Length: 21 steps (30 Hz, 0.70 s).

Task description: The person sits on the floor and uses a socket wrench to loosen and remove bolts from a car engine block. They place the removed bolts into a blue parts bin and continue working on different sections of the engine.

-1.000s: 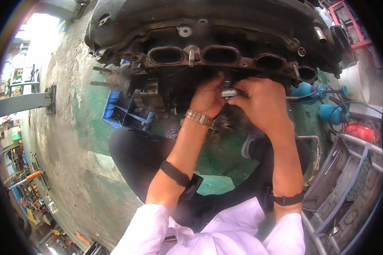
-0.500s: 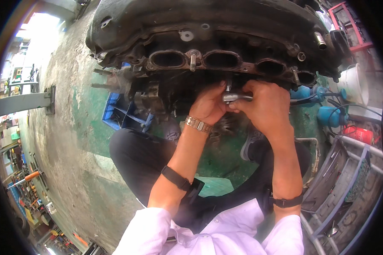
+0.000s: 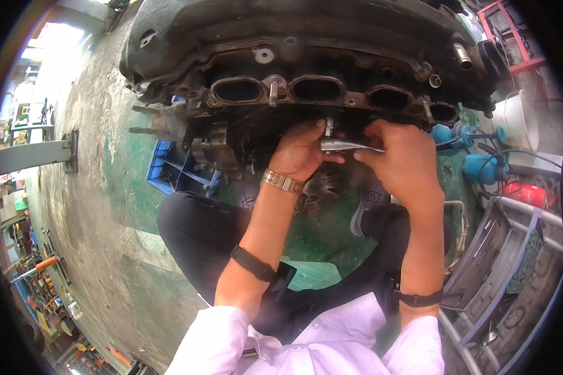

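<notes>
A large dark engine [image 3: 306,47] fills the top of the view, with a row of oval ports along its near side. Under those ports I hold a shiny ratchet wrench [image 3: 339,145] lying roughly crosswise. Its head is cradled by my left hand [image 3: 297,150], thumb up beside a small metal socket piece [image 3: 329,129] and fingers curled beneath. My right hand [image 3: 405,153] is closed around the handle, covering its far end. What the socket piece meets on the engine is hidden in shadow. Two metal studs stick out between the ports, one being the stud [image 3: 273,92] at left.
A blue divided crate [image 3: 180,170] sits on the floor left of my knees. At right are blue pump-like items [image 3: 481,167], a white bucket [image 3: 520,122], a red container [image 3: 524,194] and a metal frame [image 3: 513,269]. Tools lie along the far left.
The wrench handle has swung from pointing partly at me to lying more crosswise, with my right hand shifted slightly right. The engine sits slightly further left in view.
</notes>
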{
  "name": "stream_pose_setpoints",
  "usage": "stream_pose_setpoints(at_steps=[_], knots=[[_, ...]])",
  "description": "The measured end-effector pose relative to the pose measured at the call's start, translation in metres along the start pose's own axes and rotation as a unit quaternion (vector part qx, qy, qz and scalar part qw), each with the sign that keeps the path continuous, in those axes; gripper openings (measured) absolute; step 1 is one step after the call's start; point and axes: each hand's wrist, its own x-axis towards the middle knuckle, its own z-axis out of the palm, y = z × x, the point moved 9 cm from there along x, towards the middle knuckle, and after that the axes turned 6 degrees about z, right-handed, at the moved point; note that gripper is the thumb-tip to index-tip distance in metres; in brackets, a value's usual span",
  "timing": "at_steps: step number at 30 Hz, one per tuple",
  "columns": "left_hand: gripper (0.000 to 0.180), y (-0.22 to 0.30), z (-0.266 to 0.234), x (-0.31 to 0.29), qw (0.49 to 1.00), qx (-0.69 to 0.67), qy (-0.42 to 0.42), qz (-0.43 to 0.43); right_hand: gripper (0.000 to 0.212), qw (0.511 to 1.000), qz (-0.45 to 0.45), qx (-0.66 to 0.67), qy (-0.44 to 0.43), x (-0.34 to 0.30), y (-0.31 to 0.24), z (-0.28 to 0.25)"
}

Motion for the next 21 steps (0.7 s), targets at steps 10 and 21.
stream_pose_setpoints(at_steps=[10, 21], knots=[[0.022, -0.004, -0.006, 0.004, 0.999, 0.007, -0.033, -0.013, 0.028, 0.999, -0.007, 0.006, 0.031, -0.009, 0.002, -0.017], [0.027, -0.008, -0.003, 0.005, 0.997, -0.049, -0.061, -0.003, 0.029, 0.991, -0.053, 0.076, 0.1, -0.013, -0.012, -0.035]])
